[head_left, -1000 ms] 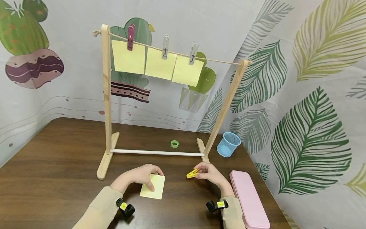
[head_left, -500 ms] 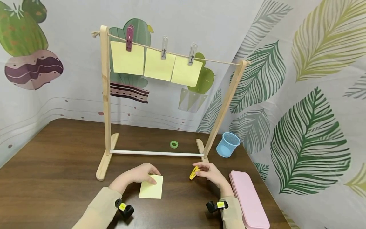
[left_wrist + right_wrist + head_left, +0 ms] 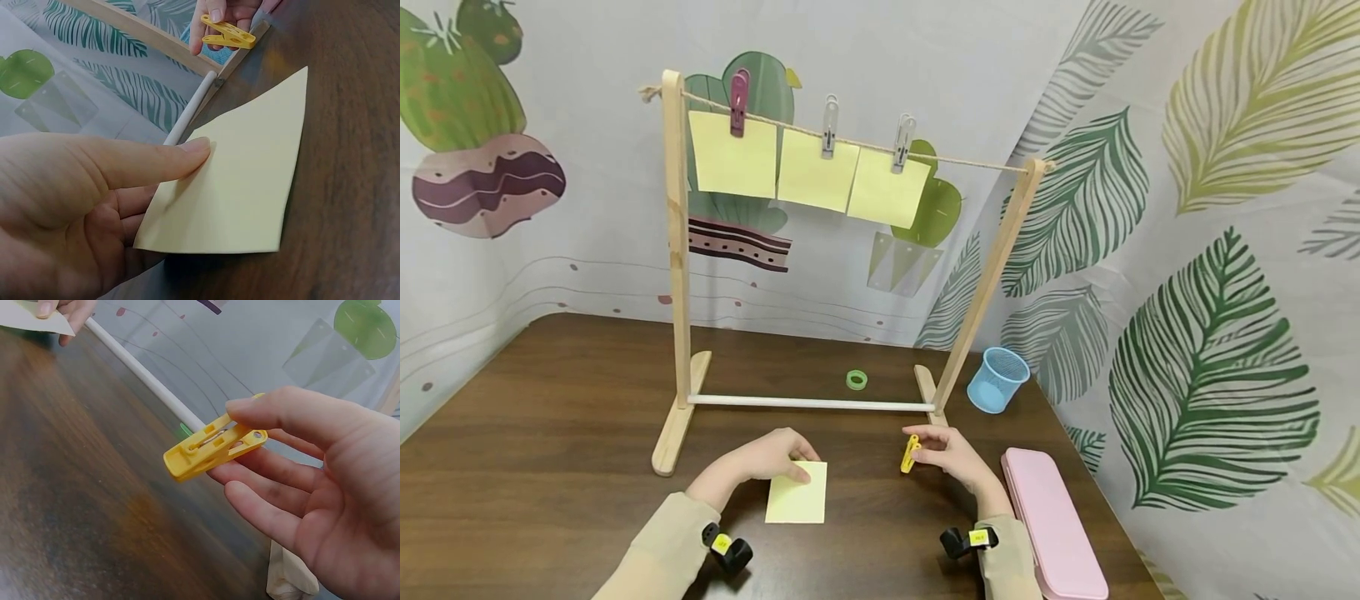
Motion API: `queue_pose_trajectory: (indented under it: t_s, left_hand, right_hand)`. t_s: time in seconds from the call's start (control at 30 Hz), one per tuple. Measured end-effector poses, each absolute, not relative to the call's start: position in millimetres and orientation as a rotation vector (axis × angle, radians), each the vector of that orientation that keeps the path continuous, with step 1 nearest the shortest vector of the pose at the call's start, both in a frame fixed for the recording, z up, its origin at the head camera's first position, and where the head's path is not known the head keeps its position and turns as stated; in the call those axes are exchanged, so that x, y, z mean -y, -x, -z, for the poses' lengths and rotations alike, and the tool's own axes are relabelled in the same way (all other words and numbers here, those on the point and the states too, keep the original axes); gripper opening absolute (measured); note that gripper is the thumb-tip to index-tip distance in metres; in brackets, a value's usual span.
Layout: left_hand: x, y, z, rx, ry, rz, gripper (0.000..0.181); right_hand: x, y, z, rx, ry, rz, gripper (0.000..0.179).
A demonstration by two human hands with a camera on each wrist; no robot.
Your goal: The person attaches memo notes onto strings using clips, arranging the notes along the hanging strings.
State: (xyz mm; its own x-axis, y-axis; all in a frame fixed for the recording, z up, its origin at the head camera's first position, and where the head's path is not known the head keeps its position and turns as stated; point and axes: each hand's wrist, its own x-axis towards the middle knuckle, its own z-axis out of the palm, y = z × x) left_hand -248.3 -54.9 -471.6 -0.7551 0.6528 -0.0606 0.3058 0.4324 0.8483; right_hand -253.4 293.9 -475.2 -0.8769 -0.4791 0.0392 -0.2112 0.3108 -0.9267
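Note:
My left hand (image 3: 777, 457) pinches a pale yellow sticky note (image 3: 244, 175) by its edge, thumb on the face toward me and fingers behind. In the head view the note shows low over the table, in front of the rack. To the right, my right hand (image 3: 947, 454) holds a yellow clothespin (image 3: 212, 444) between thumb and fingers, its gripping end pointing away from the palm. Three yellow notes hang side by side on the rope (image 3: 977, 162), held by a dark pink clothespin (image 3: 739, 103) and two clear ones, such as the middle clothespin (image 3: 830, 127).
The rope runs between two posts of a wooden rack (image 3: 677, 250), joined low down by a white rod (image 3: 812, 403). Behind the rod lies a green tape ring (image 3: 857, 380). A blue mesh cup (image 3: 997, 381) and a pink case (image 3: 1054, 525) are on the right.
The yellow clothespin has turned in my right hand from nearly level to steeply upright. My left hand has shifted the note slightly and straightened it. The hanging notes stay put.

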Motion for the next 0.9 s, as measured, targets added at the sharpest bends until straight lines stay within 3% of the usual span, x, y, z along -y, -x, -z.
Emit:
queue_pose_trajectory:
  t_s: [0.23,0.53,0.9]
  left_hand:
    - [55.3,248.8,472.7,-2.305,-0.807,-1.263,0.021]
    - [54.9,249.1,474.5,-2.304,-0.815,-1.282,0.020]
    - [53.2,247.6,473.6,-2.281,-0.793,-1.318,0.021]
  right_hand:
    - [-289.8,253.7,476.5,-2.317,0.567,1.628,0.053]
    - [-285.9,251.9,479.3,-2.284,0.579,1.664,0.039]
    - [-284.6,251.1,478.8,-2.239,0.603,1.695,0.038]
